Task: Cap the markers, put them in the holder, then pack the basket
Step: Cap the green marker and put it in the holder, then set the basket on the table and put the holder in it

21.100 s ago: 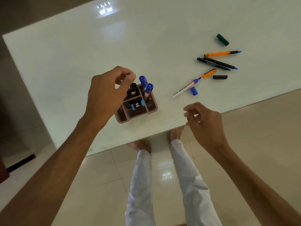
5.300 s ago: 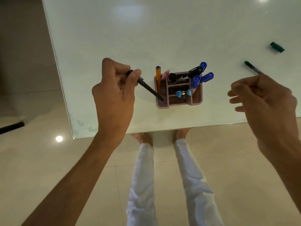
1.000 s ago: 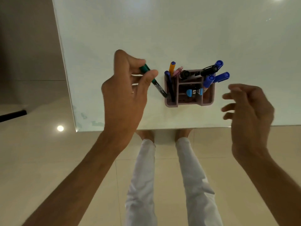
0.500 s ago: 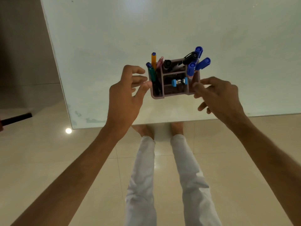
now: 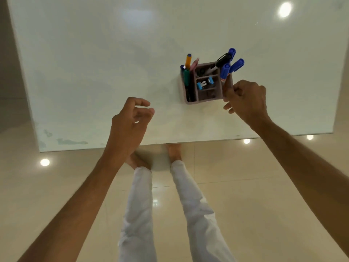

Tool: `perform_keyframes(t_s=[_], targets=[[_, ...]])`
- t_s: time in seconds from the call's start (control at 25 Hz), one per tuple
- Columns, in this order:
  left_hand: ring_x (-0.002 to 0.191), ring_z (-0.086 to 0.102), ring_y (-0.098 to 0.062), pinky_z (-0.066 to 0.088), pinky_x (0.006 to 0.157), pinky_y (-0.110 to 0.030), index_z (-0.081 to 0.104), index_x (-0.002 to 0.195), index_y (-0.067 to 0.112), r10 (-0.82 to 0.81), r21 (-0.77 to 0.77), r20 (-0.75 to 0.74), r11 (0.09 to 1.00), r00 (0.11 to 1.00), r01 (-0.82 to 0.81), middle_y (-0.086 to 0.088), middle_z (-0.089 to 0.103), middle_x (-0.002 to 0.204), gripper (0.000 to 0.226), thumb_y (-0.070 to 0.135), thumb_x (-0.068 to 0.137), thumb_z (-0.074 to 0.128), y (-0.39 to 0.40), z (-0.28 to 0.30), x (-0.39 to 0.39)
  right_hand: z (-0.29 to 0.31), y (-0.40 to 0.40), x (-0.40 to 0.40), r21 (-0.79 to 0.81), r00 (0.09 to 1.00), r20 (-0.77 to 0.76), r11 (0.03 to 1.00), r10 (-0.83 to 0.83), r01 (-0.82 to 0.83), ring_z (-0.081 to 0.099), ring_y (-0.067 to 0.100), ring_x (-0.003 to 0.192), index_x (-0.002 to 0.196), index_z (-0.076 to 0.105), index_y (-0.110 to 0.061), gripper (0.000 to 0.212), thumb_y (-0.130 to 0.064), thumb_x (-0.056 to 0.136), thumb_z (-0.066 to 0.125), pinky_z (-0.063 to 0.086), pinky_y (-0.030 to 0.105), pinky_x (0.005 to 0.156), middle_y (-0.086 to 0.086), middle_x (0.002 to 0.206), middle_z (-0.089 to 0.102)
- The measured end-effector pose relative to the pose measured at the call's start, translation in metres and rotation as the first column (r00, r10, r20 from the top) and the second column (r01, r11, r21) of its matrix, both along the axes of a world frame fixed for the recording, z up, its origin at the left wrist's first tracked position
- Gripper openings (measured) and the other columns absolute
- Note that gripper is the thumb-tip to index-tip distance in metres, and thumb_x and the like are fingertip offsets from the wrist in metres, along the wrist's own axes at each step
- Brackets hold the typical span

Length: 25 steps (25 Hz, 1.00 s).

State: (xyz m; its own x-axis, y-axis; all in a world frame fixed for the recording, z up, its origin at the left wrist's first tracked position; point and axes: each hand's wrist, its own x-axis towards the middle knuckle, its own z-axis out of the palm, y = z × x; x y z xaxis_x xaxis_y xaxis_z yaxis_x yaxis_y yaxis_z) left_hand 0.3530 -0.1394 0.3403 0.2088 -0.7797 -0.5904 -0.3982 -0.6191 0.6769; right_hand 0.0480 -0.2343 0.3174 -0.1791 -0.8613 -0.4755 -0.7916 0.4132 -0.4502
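Note:
The pink-brown holder stands on the white table near its front edge. Capped markers stand in it: a green one and an orange one in the left slot, blue-capped ones and a black one at the back right. My right hand grips the holder's right wall, thumb against the rim. My left hand hovers over the table to the holder's left, fingers loosely curled, holding nothing.
Blue binder clips lie in the holder's middle compartment. The table's front edge runs just below both hands, its left edge at far left. Beneath are glossy floor tiles and my legs in white trousers.
The green marker went from my left hand into the holder's left slot. My left hand then drew back to the left, empty. My right hand came onto the holder's right side.

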Motion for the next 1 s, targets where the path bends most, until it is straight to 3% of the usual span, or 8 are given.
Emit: perform_keyframes(t_s=[0.08, 0.2, 0.32, 0.44, 0.56, 0.68, 0.88, 1.0], targets=[[0.105, 0.073, -0.003, 0.047, 0.083, -0.011, 0.063, 0.118, 0.026, -0.033, 0.009, -0.010, 0.999, 0.999, 0.033, 0.012, 0.079, 0.109, 0.018, 0.032, 0.102, 0.064, 0.001, 0.002, -0.004, 0.006, -0.003, -0.031, -0.012, 0.994, -0.010, 0.994, -0.107, 0.107, 0.078, 0.017, 0.058, 0.095, 0.076, -0.005, 0.032, -0.032, 0.103, 0.062, 0.067, 0.034, 0.063, 0.007, 0.078, 0.080], [0.106, 0.072, -0.001, 0.043, 0.080, -0.007, 0.064, 0.117, 0.027, -0.063, 0.014, 0.014, 0.998, 0.998, 0.063, 0.012, 0.079, 0.108, 0.016, 0.031, 0.101, 0.065, 0.007, 0.002, 0.005, 0.012, -0.005, -0.060, -0.003, 0.969, 0.022, 0.969, -0.247, 0.247, 0.076, 0.014, 0.056, 0.100, 0.076, -0.003, 0.028, -0.028, 0.102, 0.065, 0.064, 0.026, 0.054, 0.014, 0.087, 0.080], [0.108, 0.070, -0.001, 0.043, 0.081, -0.011, 0.065, 0.116, 0.027, -0.088, 0.007, 0.046, 0.996, 0.995, 0.088, 0.011, 0.079, 0.108, 0.016, 0.031, 0.101, 0.065, 0.021, -0.001, 0.019, 0.017, -0.003, -0.074, -0.015, 0.951, 0.034, 0.951, -0.308, 0.308, 0.076, 0.017, 0.060, 0.105, 0.075, -0.002, 0.033, -0.032, 0.102, 0.064, 0.063, 0.028, 0.052, 0.016, 0.093, 0.080], [0.107, 0.070, -0.005, 0.046, 0.081, -0.018, 0.066, 0.115, 0.028, -0.102, -0.009, 0.083, 0.995, 0.991, 0.104, 0.010, 0.079, 0.110, 0.015, 0.033, 0.100, 0.064, 0.047, -0.006, 0.035, 0.022, 0.010, -0.069, -0.026, 0.935, 0.028, 0.935, -0.352, 0.353, 0.076, 0.026, 0.065, 0.113, 0.073, -0.005, 0.039, -0.040, 0.100, 0.061, 0.065, 0.038, 0.061, 0.013, 0.097, 0.079], [0.103, 0.069, 0.000, 0.046, 0.078, -0.017, 0.067, 0.111, 0.028, -0.115, -0.024, 0.109, 0.993, 0.987, 0.118, 0.011, 0.078, 0.107, 0.013, 0.035, 0.100, 0.067, 0.087, -0.015, 0.051, 0.026, 0.049, -0.058, -0.111, 0.925, 0.006, 0.919, -0.381, 0.379, 0.077, 0.028, 0.067, 0.116, 0.069, -0.009, 0.032, -0.030, 0.095, 0.058, 0.067, 0.045, 0.070, 0.011, 0.099, 0.079], [0.100, 0.069, -0.002, 0.044, 0.078, -0.011, 0.068, 0.109, 0.025, -0.178, -0.021, 0.144, 0.983, 0.973, 0.183, 0.011, 0.076, 0.104, 0.013, 0.034, 0.099, 0.070, 0.148, -0.023, 0.071, 0.025, 0.122, -0.023, -0.076, 0.962, 0.083, 0.961, -0.260, 0.266, 0.077, 0.027, 0.067, 0.108, 0.073, -0.007, 0.025, -0.017, 0.094, 0.055, 0.065, 0.043, 0.069, 0.011, 0.097, 0.079], [0.099, 0.070, -0.011, 0.047, 0.079, -0.011, 0.067, 0.117, 0.021, -0.249, 0.056, 0.159, 0.968, 0.955, 0.243, 0.006, 0.074, 0.109, 0.018, 0.031, 0.101, 0.067, 0.255, -0.042, 0.121, -0.011, 0.252, 0.047, 0.072, 0.985, 0.154, 0.994, 0.073, -0.085, 0.078, 0.030, 0.073, 0.096, 0.076, -0.009, 0.014, -0.010, 0.099, 0.062, 0.064, 0.048, 0.073, 0.011, 0.091, 0.079], [0.104, 0.069, -0.011, 0.049, 0.085, -0.015, 0.067, 0.119, 0.021, -0.247, 0.076, 0.172, 0.969, 0.954, 0.237, 0.006, 0.073, 0.112, 0.019, 0.029, 0.102, 0.066, 0.296, -0.069, 0.148, -0.047, 0.297, 0.081, 0.108, 0.964, 0.113, 0.962, 0.239, -0.251, 0.074, 0.020, 0.081, 0.094, 0.077, -0.012, 0.015, -0.010, 0.098, 0.063, 0.061, 0.038, 0.085, -0.006, 0.085, 0.076]])
